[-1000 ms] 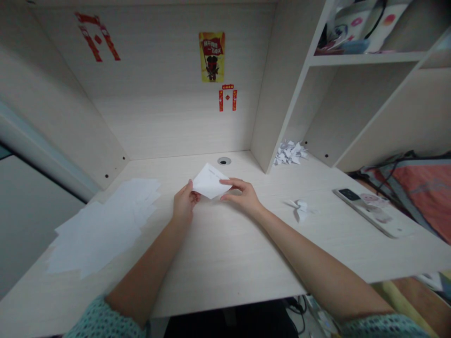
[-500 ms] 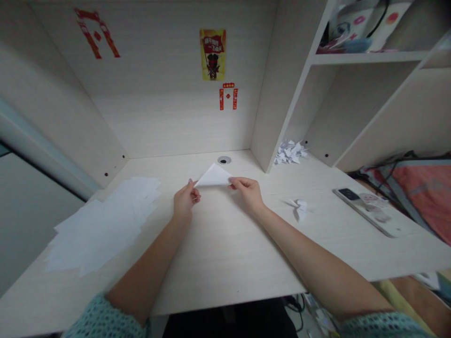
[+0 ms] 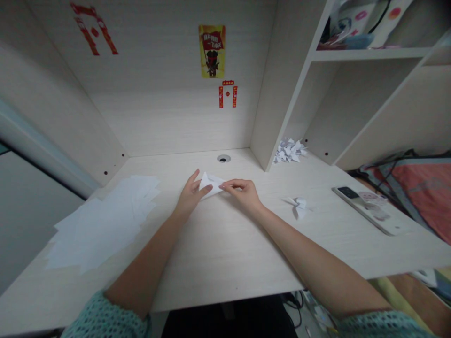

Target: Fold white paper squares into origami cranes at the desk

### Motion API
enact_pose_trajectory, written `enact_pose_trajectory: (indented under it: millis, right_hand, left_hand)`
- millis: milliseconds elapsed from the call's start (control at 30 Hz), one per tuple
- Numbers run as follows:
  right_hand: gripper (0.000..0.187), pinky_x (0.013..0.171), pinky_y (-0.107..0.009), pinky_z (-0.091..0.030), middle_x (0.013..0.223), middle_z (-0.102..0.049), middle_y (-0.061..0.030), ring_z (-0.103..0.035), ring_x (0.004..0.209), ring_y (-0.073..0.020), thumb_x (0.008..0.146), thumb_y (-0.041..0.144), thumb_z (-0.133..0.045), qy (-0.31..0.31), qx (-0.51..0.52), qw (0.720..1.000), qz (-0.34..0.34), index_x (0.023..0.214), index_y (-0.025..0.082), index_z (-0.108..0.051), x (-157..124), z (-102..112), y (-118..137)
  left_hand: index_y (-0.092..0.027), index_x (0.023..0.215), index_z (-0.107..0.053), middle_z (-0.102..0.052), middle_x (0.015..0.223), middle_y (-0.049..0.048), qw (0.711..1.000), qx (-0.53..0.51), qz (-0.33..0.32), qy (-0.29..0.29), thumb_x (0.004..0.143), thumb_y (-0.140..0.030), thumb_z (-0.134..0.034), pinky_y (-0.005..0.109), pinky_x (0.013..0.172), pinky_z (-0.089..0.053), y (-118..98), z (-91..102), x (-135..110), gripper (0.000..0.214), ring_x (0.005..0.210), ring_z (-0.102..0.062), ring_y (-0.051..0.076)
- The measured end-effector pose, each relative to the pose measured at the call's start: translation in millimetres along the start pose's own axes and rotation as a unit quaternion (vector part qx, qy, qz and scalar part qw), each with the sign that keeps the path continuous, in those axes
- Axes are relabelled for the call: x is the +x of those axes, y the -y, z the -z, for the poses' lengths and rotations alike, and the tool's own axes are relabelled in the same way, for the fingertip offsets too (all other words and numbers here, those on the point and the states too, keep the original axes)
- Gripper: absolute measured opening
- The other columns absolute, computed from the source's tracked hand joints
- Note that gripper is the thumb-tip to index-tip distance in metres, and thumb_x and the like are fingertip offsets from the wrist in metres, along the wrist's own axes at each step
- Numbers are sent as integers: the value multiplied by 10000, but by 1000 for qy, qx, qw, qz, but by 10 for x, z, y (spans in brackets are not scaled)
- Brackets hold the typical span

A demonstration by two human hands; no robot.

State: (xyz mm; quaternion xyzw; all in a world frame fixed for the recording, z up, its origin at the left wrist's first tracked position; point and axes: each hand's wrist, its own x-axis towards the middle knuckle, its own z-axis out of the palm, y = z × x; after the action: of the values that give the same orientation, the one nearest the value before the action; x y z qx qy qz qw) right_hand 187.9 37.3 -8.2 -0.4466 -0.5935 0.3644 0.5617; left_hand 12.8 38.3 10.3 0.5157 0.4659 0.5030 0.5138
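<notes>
A small folded sheet of white paper (image 3: 213, 181) is held between my two hands, just above the middle of the desk. My left hand (image 3: 191, 195) grips its left side, thumb across the front face and fingers behind. At the right corner, the thumb and fingertips of my right hand (image 3: 243, 191) pinch the paper. One flap stands up to a point near the left thumb. To the right lies a folded paper crane (image 3: 299, 206) on the desktop.
Loose white sheets (image 3: 105, 225) are spread over the desk's left side. Folded paper pieces (image 3: 291, 151) are heaped beside the shelf divider (image 3: 282, 94). A phone (image 3: 366, 210) lies at the right, near a red and grey bag (image 3: 412, 188). A cable hole (image 3: 224, 158) is behind my hands.
The triangular paper has been bent so a flap stands at its left. My left thumb has moved onto its front face, and my right hand has shifted slightly left.
</notes>
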Motion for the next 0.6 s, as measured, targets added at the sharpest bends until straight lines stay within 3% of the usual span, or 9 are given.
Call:
enact_pose_trajectory:
  millis: [167, 367, 600]
  right_hand:
    - [297, 549, -260, -427, 746, -704, -66, -593, 590, -158, 654, 422, -679, -6, 16, 999, -27, 809, 172, -720, 7, -5, -22]
    - [405, 517, -246, -433, 806, -698, -62, -573, 540, -128, 649, 411, -682, -17, 39, 998, -36, 979, 176, -675, -8, -54, -63]
    - [331, 561, -260, -458, 823, -700, -76, -603, 600, -153, 647, 433, -680, -11, 66, 997, -48, 845, 169, -700, -13, -73, -62]
  left_hand:
    - [-186, 1247, -483, -704, 822, 52, 1000, -3, -16, -20, 576, -338, -748, 274, 677, -487, 12, -24, -4, 737, 718, -639, 172]
    - [-140, 857, -693, -710, 802, 81, 993, 37, -13, -112, 556, -371, -747, 253, 583, -467, 70, -58, -36, 383, 662, -627, 178]
    - [-144, 745, -706, -702, 738, 56, 989, 50, -29, -138, 579, -397, -721, 237, 555, -442, 58, -86, -74, 303, 628, -605, 161]
